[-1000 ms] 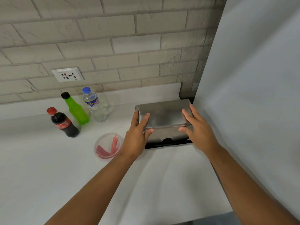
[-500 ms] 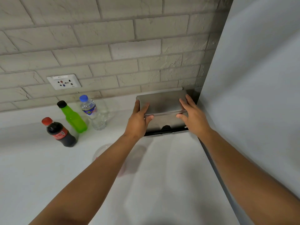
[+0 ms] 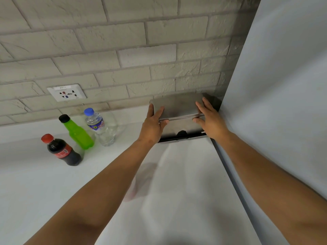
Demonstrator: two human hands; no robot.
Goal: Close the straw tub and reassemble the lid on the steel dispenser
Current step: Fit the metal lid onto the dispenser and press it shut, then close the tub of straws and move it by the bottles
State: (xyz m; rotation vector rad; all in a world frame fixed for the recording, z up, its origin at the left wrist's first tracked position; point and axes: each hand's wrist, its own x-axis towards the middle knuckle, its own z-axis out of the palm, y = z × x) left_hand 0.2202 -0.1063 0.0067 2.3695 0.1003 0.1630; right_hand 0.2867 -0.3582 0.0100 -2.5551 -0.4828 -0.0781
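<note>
The steel dispenser (image 3: pixel 178 106) stands at the back of the white counter, in the corner between the brick wall and a grey panel. Its flat lid sits on top, and a dark slot shows along its lower front. My left hand (image 3: pixel 153 125) grips its left end, fingers on the lid and thumb at the side. My right hand (image 3: pixel 211 119) grips the right end in the same manner. My left forearm covers nearly all of the straw tub (image 3: pixel 130 194); only a faint pinkish rim shows beside the arm.
Three bottles stand left of the dispenser: a cola bottle (image 3: pixel 62 151), a green bottle (image 3: pixel 77 133) and a water bottle (image 3: pixel 100 127). A wall socket (image 3: pixel 66 92) sits above them. The tall grey panel (image 3: pixel 283 103) borders the counter (image 3: pixel 177 200) on the right.
Both hands have slid the dispenser away from me, back to the wall corner. The straw tub, in plain sight a second ago, now lies under my left forearm.
</note>
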